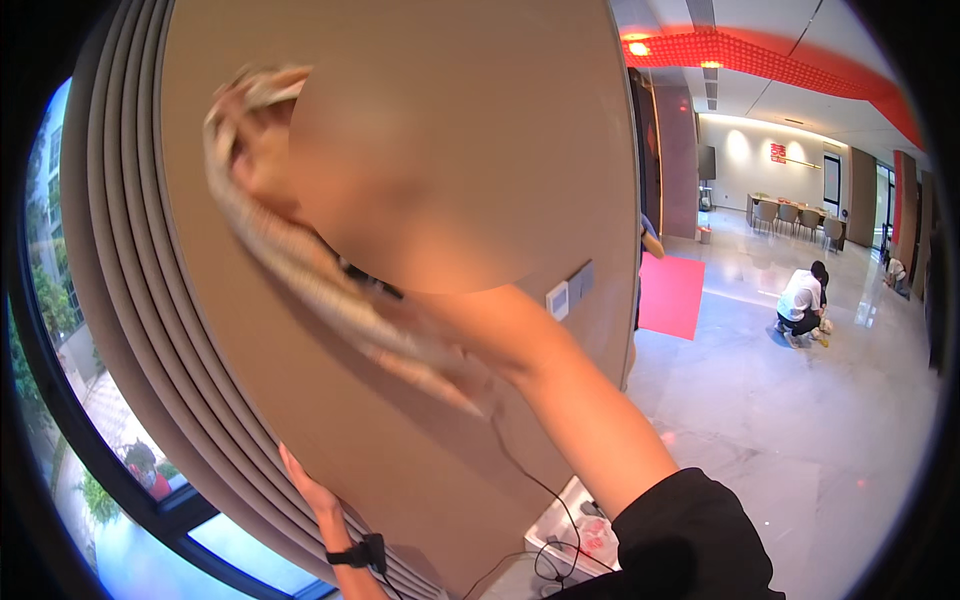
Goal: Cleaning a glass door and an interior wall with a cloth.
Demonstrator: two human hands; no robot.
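A striped, light-coloured cloth (300, 262) hangs from my raised right hand (262, 169), up against a brown wall panel (420, 457). Motion blurs both hand and cloth, and a round smudged patch covers much of the hand and forearm. Lower down, my left hand (319, 495) is at the panel's left side, beside the folds of a grey-brown curtain (217, 375). It is seen edge-on, so its fingers are mostly hidden. A black band with a small device (364, 553) sits on the left wrist, with a cable running from it.
Black cables (559, 551) trail beside a white box (536, 536) holding plastic-wrapped items. Wall switches (559, 300) are on the panel. Left is a dark-framed window (172, 517). A crouching person (799, 300), a pink sheet (671, 296) and a dining table (795, 206) with chairs are to the right.
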